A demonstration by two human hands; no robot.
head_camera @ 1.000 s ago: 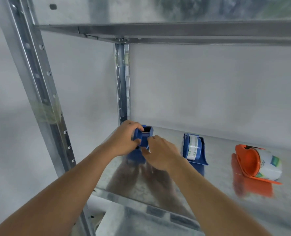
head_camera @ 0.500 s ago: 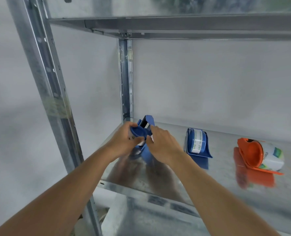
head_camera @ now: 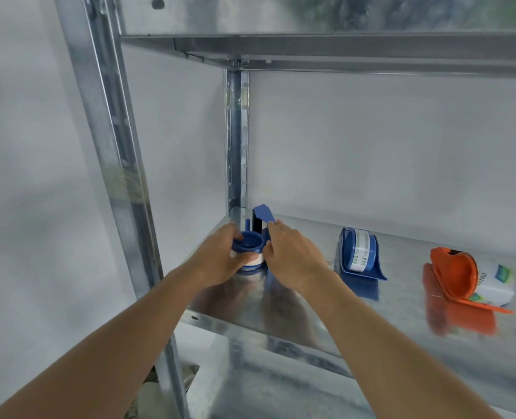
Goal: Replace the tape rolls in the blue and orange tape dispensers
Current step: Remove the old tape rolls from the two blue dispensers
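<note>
— Tipping over now: blue plastic tape dispenser (head_camera: 258,234) turned hub-up at the galvanised metal shelf's (head_camera: 401,325) left corner.
— Left hand (head_camera: 220,261) fingers wrapping its white roll (head_camera: 255,257); right hand (head_camera: 293,255) pinching the frame. Looks ready for pulling out.

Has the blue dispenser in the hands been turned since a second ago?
Yes. The held blue dispenser has been tipped over: its round hub now faces up, near the rear shelf post, while the second blue dispenser sits unmoved.
</note>
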